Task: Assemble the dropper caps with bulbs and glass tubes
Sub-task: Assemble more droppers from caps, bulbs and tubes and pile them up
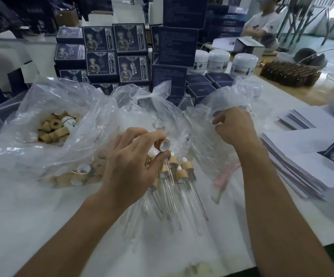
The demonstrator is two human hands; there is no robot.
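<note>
The work surface is a white bench (pixel 42 216) running from the lower left of the frame to the right edge, where its near corner ends at lower right. Stacked dark blue printed cartons (pixel 114 54) wall off the upper centre; white lidded plastic jars (pixel 218 60) stand just right of them. A tray of small brown glass bottles (pixel 290 73) sits at upper right, near a second person in a white shirt (pixel 262 23). Piles of flat white printed card sheets (pixel 302 162) fill the right side up to the bench edge.

Crumpled clear plastic bags (pixel 66 108) spread across the middle. The left bag holds loose tan wooden ring caps (pixel 52 128); more lie under plastic at centre left.

The left hand (pixel 130 168) pinches one tan wooden ring cap with a white inner liner (pixel 163 145) between thumb and fingertips, its open end facing the camera. The right hand (pixel 234 124) has its grip closed on a fold of clear bag at centre right. Between the forearms, assembled droppers with wooden caps and clear glass tubes (pixel 182 180) lie in a loose fan, tubes pointing toward the lower frame. A pink-handled tool (pixel 225 175) lies just right of them.

Bare bench shows at lower left and lower centre.
</note>
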